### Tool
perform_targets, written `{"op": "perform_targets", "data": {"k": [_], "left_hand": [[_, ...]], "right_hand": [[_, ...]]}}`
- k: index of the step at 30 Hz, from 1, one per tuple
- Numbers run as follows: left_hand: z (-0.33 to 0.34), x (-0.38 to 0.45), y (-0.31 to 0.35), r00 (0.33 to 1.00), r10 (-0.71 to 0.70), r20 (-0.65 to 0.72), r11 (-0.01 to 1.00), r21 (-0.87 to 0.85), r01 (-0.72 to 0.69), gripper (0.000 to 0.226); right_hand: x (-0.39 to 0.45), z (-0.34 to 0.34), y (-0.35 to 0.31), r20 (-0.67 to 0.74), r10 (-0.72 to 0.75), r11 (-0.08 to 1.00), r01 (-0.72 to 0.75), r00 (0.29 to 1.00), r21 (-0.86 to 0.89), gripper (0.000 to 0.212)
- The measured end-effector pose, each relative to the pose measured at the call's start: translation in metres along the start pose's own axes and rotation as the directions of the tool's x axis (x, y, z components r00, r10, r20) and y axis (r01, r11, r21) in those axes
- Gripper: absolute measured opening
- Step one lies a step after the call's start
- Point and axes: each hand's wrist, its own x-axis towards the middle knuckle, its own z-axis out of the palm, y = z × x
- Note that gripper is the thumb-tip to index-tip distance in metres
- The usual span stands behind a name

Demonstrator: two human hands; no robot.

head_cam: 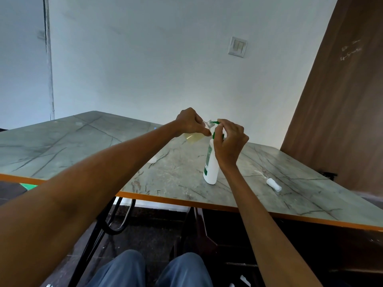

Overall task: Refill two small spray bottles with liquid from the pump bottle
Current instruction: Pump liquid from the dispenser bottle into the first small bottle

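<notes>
Both hands meet at the nozzle: your left hand (189, 123) grips the spray bottle (193, 137) tilted mouth-up under the spout, right hand (229, 141) fingers curl over the pump bottle (211, 168) head.

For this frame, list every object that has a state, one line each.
Pump bottle: upright on the table, green pump head under the right hand.
Small spray bottle: uncapped, tilted, neck at the pump spout, gripped by the left hand.
Spray cap: off, lying on the table.
</notes>
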Motion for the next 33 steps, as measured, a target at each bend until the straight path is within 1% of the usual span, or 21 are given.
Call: {"op": "perform_targets", "data": {"k": [4, 8, 13, 17, 20, 23, 28, 33], "left_hand": [[0.000, -0.003, -0.004, 1.000, 0.000, 0.012, 1.000, 0.003, 0.000, 0.036], [0.000, -0.007, -0.006, 1.000, -0.020, 0.023, 1.000, 0.017, 0.020, 0.034], [-0.005, -0.004, -0.007, 1.000, -0.009, -0.001, 1.000, 0.022, 0.009, 0.034], [-0.007, 0.000, -0.004, 1.000, 0.000, 0.008, 0.999, 0.047, -0.001, 0.037], [-0.003, -0.002, -0.005, 1.000, -0.004, -0.001, 1.000, 0.007, 0.004, 0.038], [0.006, -0.002, -0.004, 1.000, -0.005, 0.016, 1.000, -0.010, 0.005, 0.037], [0.013, -0.001, -0.004, 1.000, -0.004, 0.025, 1.000, -0.005, 0.004, 0.033], [0.008, 0.001, -0.002, 1.000, -0.011, 0.012, 1.000, -0.012, 0.011, 0.035]], "right_hand": [[-0.005, 0.006, 0.003, -0.021, 0.025, 0.999, -0.024, 0.999, 0.028, 0.038], [-0.010, 0.007, 0.001, -0.014, 0.051, 0.998, -0.051, 0.999, 0.045, 0.039], [-0.002, 0.002, -0.004, 0.010, 0.025, 1.000, -0.025, 1.000, 0.014, 0.039], [0.001, 0.003, -0.007, -0.005, 0.045, 0.999, -0.045, 0.999, 0.028, 0.043], [0.000, 0.003, -0.001, -0.033, 0.032, 0.999, -0.032, 0.999, 0.027, 0.040], [-0.004, -0.001, 0.009, -0.059, 0.074, 0.996, -0.071, 0.996, 0.052, 0.038], [-0.003, -0.005, 0.009, -0.010, 0.102, 0.991, -0.101, 0.995, 0.090, 0.043], [0.002, -0.007, 0.008, 0.022, 0.078, 0.990, -0.080, 0.997, 0.112, 0.044]]}}
